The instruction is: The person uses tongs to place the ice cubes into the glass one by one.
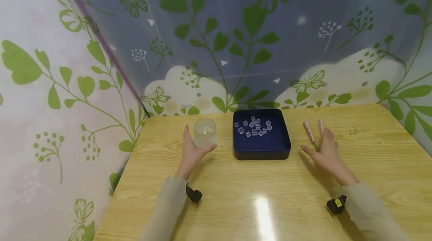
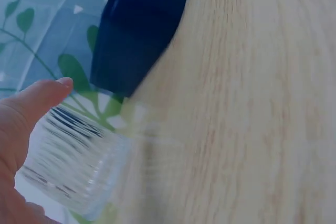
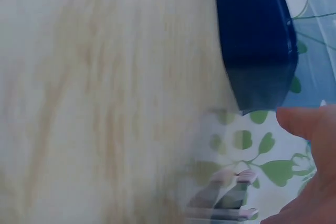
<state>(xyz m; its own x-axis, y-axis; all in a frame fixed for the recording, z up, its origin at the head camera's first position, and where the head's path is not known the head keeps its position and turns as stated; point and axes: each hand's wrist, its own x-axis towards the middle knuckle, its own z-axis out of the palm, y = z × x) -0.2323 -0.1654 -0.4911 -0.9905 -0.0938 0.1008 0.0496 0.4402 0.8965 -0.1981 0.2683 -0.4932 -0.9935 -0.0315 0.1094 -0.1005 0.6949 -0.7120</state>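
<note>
A clear ribbed glass stands on the table at the left. My left hand is spread around its near left side, thumb and fingers apart; in the left wrist view the thumb stretches out straight beside the ribbed wall. At the right lies a pair of tongs with two pink ends and a metal part partly hidden by my right hand. That hand hovers at the tongs, thumb held away from the fingers; whether it touches them cannot be told.
A dark blue square tray stands between the hands, holding several small clear cubes toward its back. Behind the wooden table hangs a curtain printed with leaves and butterflies; more of it borders the left side.
</note>
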